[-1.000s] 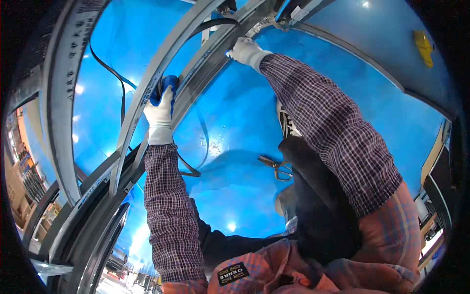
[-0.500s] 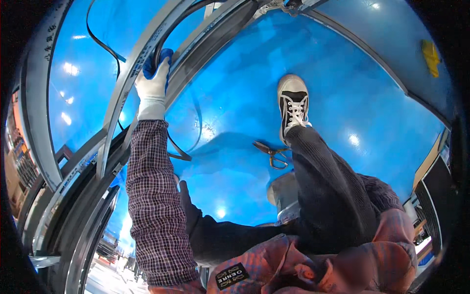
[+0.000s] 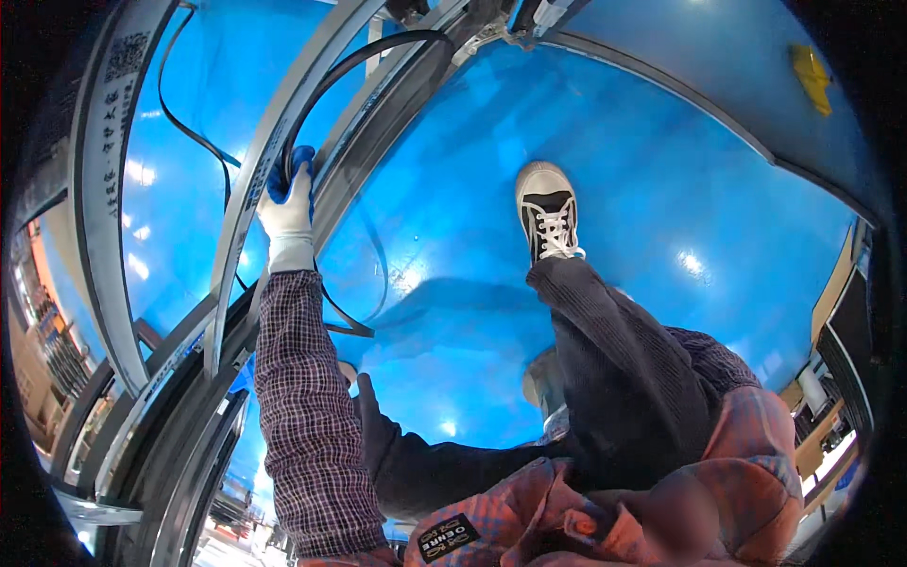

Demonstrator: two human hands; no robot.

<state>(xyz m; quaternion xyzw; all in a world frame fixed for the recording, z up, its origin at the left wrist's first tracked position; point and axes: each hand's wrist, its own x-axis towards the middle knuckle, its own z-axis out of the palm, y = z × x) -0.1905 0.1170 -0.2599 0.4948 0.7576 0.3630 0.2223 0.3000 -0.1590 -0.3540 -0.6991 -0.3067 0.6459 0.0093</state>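
My left hand, in a white glove with blue fingers, is closed round a black flexible strip beside a grey metal frame bar. The strip arcs up and away from the hand, and a dark loop hangs near the wrist. Of my right arm only the checked sleeve shows; my bent right leg hides the hand. A greyish object, partly behind that leg, is too unclear to name.
Long curved metal profiles stand on the left, and a frame edge runs across the far right. My black and white shoe is planted on the glossy blue surface. A yellow piece lies at the far right.
Scissors that lay on the blue surface beside my right leg are no longer visible. The right sleeve has shifted inward behind the leg. My left hand keeps its grip as the view shifts slightly.
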